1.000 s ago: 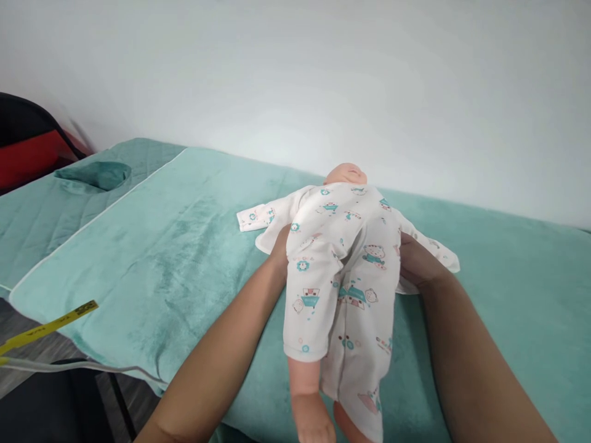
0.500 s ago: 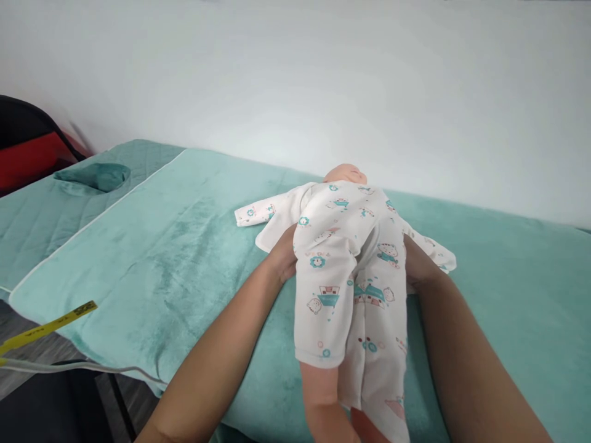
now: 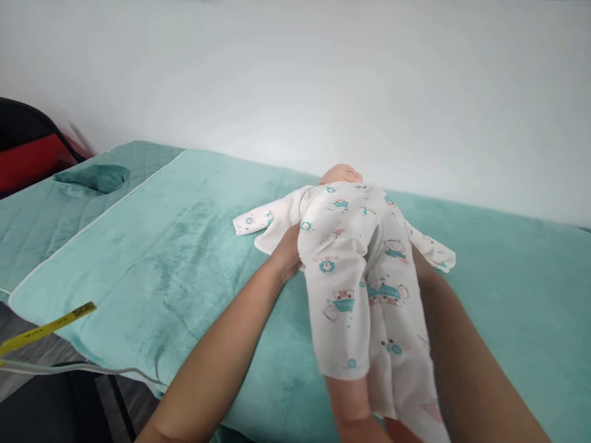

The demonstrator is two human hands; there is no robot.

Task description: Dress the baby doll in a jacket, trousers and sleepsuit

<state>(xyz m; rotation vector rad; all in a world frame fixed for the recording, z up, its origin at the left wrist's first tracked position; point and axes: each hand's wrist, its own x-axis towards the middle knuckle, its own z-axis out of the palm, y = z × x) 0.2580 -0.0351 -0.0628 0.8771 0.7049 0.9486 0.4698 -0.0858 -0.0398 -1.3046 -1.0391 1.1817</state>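
Note:
A baby doll (image 3: 341, 246) in white clothes printed with blue and pink pictures is face up on the teal bed cover. Its head (image 3: 341, 173) is at the wall side, both sleeves spread outward, and its bare lower legs (image 3: 353, 409) come toward me. My left hand (image 3: 290, 253) grips the doll's left-in-view side at the waist, the fingers tucked out of sight beneath it. On the opposite side my right hand (image 3: 422, 271) holds the waist too, mostly covered by the trousers (image 3: 385, 307).
A teal padded bed (image 3: 184, 246) runs along a white wall (image 3: 295, 80). At its left end is a face hole (image 3: 95, 178), with a red and black object (image 3: 32, 154) beyond. A yellow tag (image 3: 48, 327) and a pale cable (image 3: 87, 369) are at the lower left, above a dark seat (image 3: 50, 406).
The doll's trouser legs and feet have swung to the right. Its head has shifted slightly left, and both my hands stay at its waist.

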